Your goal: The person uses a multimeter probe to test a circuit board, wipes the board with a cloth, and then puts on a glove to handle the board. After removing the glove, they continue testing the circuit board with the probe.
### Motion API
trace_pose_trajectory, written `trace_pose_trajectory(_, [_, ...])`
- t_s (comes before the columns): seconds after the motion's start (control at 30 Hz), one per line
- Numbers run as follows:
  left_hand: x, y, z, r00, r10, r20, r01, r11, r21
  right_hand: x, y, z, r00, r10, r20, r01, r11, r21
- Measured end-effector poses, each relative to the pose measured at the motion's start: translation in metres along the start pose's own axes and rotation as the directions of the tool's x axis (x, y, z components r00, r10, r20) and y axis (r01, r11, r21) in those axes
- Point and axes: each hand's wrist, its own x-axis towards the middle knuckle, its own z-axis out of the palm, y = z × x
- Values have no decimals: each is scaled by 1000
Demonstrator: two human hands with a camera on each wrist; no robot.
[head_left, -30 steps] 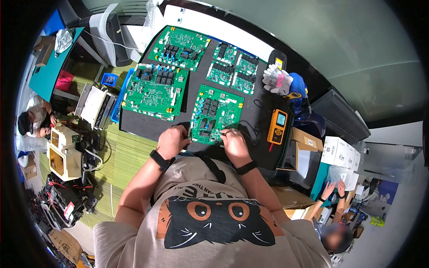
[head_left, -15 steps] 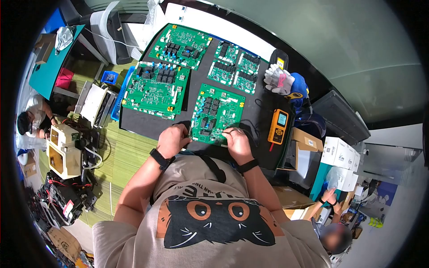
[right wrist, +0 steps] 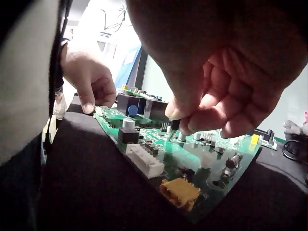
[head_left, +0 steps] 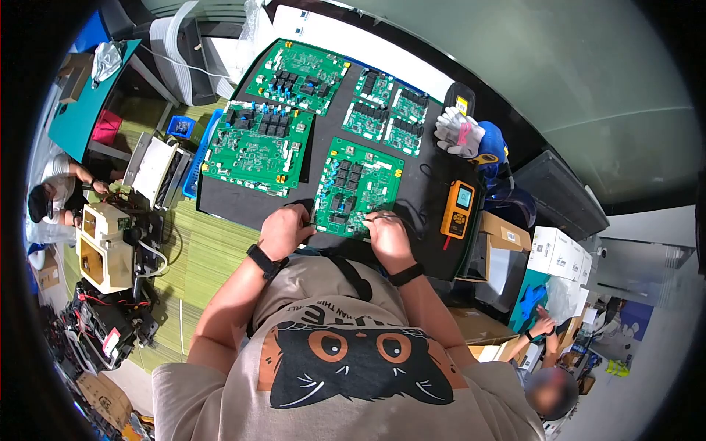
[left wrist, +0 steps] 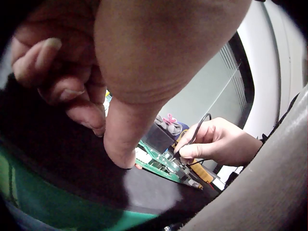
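A green circuit board with black relays lies flat on the dark table in front of me. My left hand pinches its near left corner between thumb and fingers. Over the board's near right part, my right hand pinches a small black probe between thumb and forefinger. Thin metal pins at the probe's lower end point down among the board's small parts, beside a white connector and a yellow connector. A black cable loops from the right hand in the left wrist view.
An orange handheld meter lies to the right. Larger green boards are on the left, and several small boards at the back. Grey gloves and an opened cardboard box are along the right side. Other people work farther off.
My right hand shifted slightly right, then came back left over the board with the probe. The left hand stayed at the corner. At far right, a blue glove has come into view near another person's hands.
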Motion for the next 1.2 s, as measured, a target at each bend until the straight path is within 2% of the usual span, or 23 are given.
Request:
trace_pose_trajectory(0.17, [-1, 2, -1, 1000, 10, -15, -9, 1000, 3, 2, -5, -3, 999, 33, 28, -32, 999, -28])
trace_pose_trajectory(0.33, [-1, 0, 0, 1000, 19, -18, -19, 1000, -2, 1, -2, 0, 1000, -6, -18, 7, 1000, 31])
trace_pose_trajectory(0.87, [-1, 2, -1, 1000, 17, -15, -17, 1000, 10, 0, -4, 0, 999, 34, -25, -34, 999, 13])
trace_pose_trajectory(1.2, [-1, 2, -1, 1000, 21, -19, -21, 1000, 11, 2, -6, -3, 999, 43, 12, -43, 999, 12])
